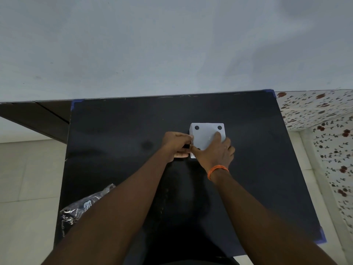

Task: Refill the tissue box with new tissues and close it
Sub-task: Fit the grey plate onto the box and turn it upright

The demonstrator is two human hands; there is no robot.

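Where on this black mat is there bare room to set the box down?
Bare: the black mat left of the left hand, and right of the white box. Crowded: the near-left corner, under the plastic wrapper.

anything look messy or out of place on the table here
One thing: a crumpled clear plastic wrapper lies at the near left edge of the black table, partly overhanging it. The white box sits square under both hands.

tissue box on table, wrapper near-left
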